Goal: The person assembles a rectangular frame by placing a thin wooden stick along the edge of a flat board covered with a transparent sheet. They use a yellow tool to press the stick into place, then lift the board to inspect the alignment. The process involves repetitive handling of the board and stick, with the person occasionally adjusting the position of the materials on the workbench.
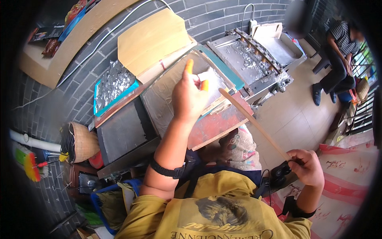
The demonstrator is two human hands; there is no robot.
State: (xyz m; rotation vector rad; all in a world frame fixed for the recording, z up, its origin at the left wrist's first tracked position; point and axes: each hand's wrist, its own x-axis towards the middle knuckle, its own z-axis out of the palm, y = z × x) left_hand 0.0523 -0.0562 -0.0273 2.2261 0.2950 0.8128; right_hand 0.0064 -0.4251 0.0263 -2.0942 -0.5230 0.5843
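Note:
My left hand (pixel 191 98) is over a stack of thin sheets (pixel 164 95) on the work surface, with orange finger covers on two spread fingertips. A small white piece (pixel 204 76) shows between those fingertips; whether it is gripped cannot be told. Just beyond the fingers a bright, thin silvery-white sheet (pixel 216 82) lies on the stack. Out to the right, my right hand (pixel 309 167) pinches one end of a long, flat wooden stick (pixel 253 121). The stick's rounded far tip reaches the right side of the stack, near the silvery-white sheet.
Crumpled foil fills a blue tray (pixel 96 100) at left. Brown paper (pixel 152 41) leans behind the stack. A metal frame (pixel 229 56) with foil scraps and an open box (pixel 289 56) stand farther back. A wicker basket (pixel 85 142) is at left; a seated person (pixel 340 56) is at right.

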